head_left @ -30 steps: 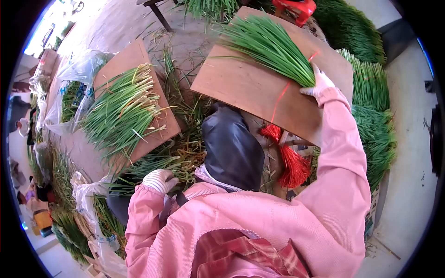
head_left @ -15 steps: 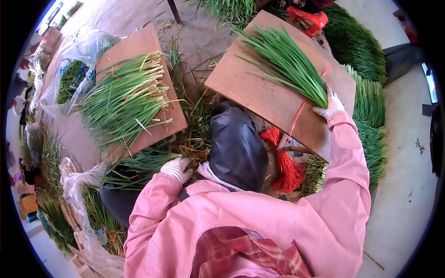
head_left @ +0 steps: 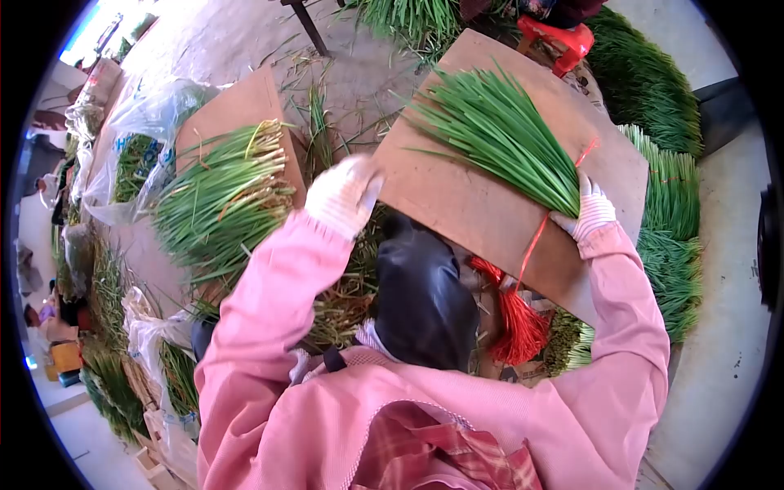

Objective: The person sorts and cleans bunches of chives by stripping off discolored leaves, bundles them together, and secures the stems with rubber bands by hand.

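My right hand (head_left: 590, 209), in a striped white glove, grips the stem end of a bundle of long green leaves (head_left: 506, 135). The bundle lies on a brown board (head_left: 457, 196), its leaf tips toward the far left. A red tie (head_left: 534, 243) runs beneath the stems and over the board's near edge. My left hand (head_left: 345, 194), gloved and blurred, is raised beside the board's left corner; its fingers are bent, and whether they hold anything cannot be made out.
A second board (head_left: 269, 94) at the left bears a pile of cut greens (head_left: 233, 184). Red strands (head_left: 520, 331) hang below the right board. Stacked bundles (head_left: 670, 196) line the right side. A red stool (head_left: 557, 41) stands behind, with a person partly visible there.
My left hand has risen from the greens near my lap to the right board's left corner. My right hand stays on the bundle's stem end. The view has shifted slightly.
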Motion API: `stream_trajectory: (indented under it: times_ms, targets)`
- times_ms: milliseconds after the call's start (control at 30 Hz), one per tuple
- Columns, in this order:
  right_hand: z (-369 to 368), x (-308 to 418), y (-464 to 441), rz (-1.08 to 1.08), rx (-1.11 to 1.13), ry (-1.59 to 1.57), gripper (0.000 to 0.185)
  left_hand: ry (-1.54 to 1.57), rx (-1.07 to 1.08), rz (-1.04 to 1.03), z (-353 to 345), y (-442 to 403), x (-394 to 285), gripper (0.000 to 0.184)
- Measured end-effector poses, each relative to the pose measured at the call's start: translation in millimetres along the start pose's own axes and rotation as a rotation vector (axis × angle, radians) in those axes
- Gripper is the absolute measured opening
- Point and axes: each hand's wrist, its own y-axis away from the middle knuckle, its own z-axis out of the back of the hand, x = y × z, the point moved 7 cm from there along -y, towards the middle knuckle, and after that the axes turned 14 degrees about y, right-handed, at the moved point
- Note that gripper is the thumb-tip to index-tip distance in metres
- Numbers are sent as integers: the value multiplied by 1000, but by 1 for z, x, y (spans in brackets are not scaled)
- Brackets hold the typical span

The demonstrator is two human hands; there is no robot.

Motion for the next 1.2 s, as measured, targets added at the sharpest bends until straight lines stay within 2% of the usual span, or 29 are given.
stream_trajectory:
  times_ms: [100,167,233,267,367,533,567,633,700,733,767,800,833,900,933,967,1000,1033,1067,1100,1200]
  targets:
    - [-4,-3,-2,15,-36,-30,96,-117,47,-8,-38,-97,37,19]
    - [-4,-3,-2,48,-60,-31,96,-147,138,75,-64,-156,47,26]
    - [-1,-3,-4,71,-105,-61,96,-310,326,127,-110,-204,74,28]
    - [-1,-3,-6,102,-119,-68,95,-313,437,279,-128,-218,85,42]
    - [-2,-4,-6,123,-137,-88,93,-394,599,373,-163,-231,87,51]
    - [-5,-5,-7,147,-156,-99,92,-542,663,100,-166,-235,65,33]
    - [-2,-4,-7,164,-183,-83,91,-571,720,97,-163,-229,61,32]
    - [-1,-3,-6,181,-200,-91,90,-452,589,375,-161,-236,112,33]
    - [-3,-5,-7,152,-157,-99,89,-466,188,511,-80,-224,134,25]
    - [-3,-6,-6,147,-171,-106,87,-400,110,652,-45,-211,165,27]
    - [-3,-7,-6,149,-168,-115,87,-325,8,583,-19,-197,210,31]
    - [-4,-9,-8,132,-155,-126,87,-463,112,447,-3,-178,208,34]
    - [-6,-7,-9,129,-138,-135,87,-478,112,475,8,-163,210,34]
    - [-7,-6,-7,118,-145,-119,86,-420,247,404,5,-150,205,34]
    - [-6,-6,-6,108,-157,-123,86,-367,290,338,-3,-147,167,36]
    - [-4,-6,-6,96,-170,-126,86,-334,380,287,-24,-144,198,39]
    - [-5,-6,-6,97,-171,-132,87,-367,437,247,-29,-140,132,44]
    - [-4,-5,-5,99,-176,-127,87,-387,483,234,-40,-138,114,45]
    - [-4,-5,-5,89,-164,-121,87,-325,494,182,-52,-138,109,46]
    - [-3,-5,-4,76,-153,-114,87,-378,513,117,-66,-140,110,55]
    - [-1,-4,-5,84,-166,-103,87,-318,558,211,-102,-146,137,46]
